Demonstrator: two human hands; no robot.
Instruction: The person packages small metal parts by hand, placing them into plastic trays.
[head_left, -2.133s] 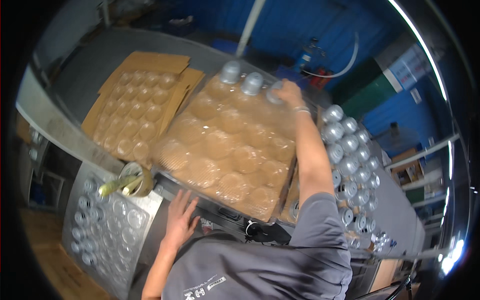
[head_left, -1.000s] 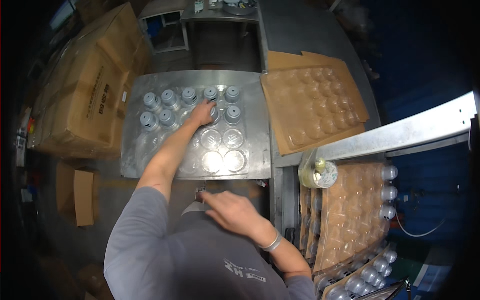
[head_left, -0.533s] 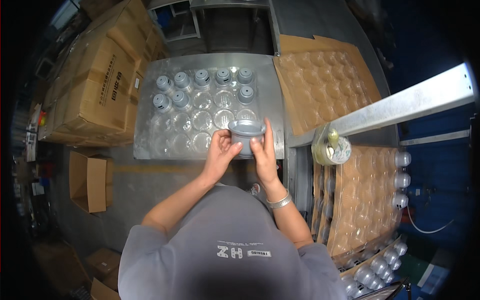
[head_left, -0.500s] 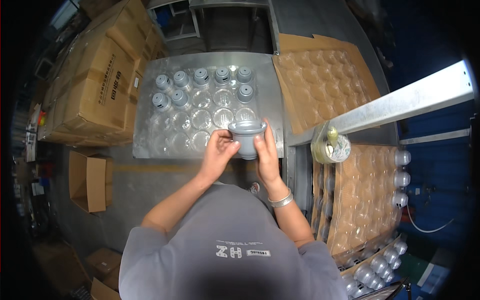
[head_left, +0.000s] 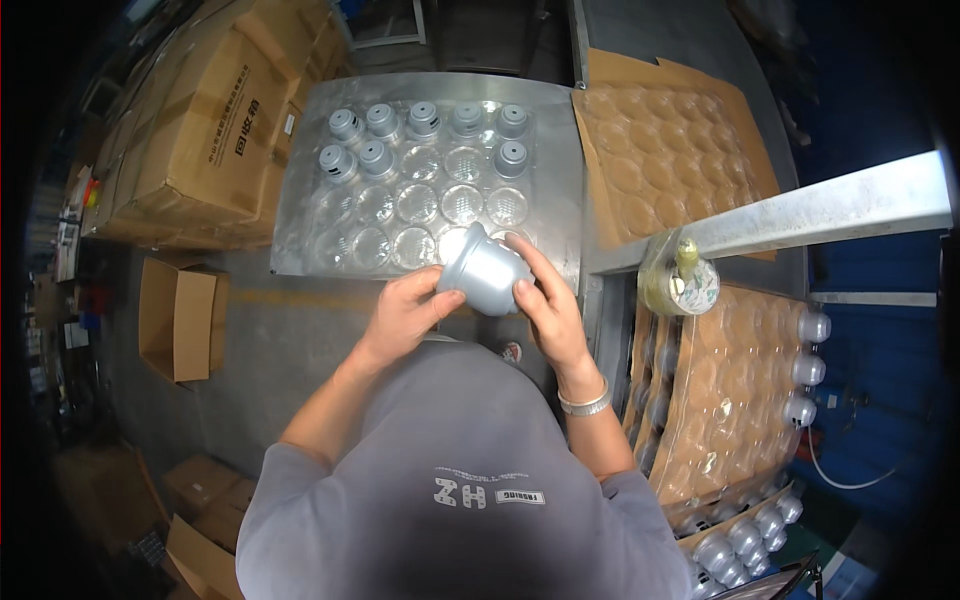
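Observation:
Between my two hands is a silvery grey, cup-shaped housing (head_left: pixel 489 272) with a flared rim, tilted so that the rim points up and left. The fingers and thumb of my left hand (head_left: pixel 407 308) grip its rim side. My right hand (head_left: pixel 548 308) holds the narrower end, thumb on the near side. Just beyond, a clear plastic tray (head_left: pixel 417 203) with round pockets lies on a metal table (head_left: pixel 295 225). Several similar grey housings (head_left: pixel 423 118) stand in its far two rows. The nearer pockets hold none.
Right of the table, another clear pocketed tray (head_left: pixel 665 150) lies on cardboard. A metal beam (head_left: pixel 800 215) carrying tape rolls (head_left: pixel 690 288) juts in from the right. Below it, trays with cardboard sheets (head_left: pixel 725 400) are stacked. Large cartons (head_left: pixel 200 130) and an open box (head_left: pixel 180 320) stand left.
The housing has been tipped from upright onto its side, rim toward the left. My left hand has shifted left and slightly down. The whole view has shifted a little.

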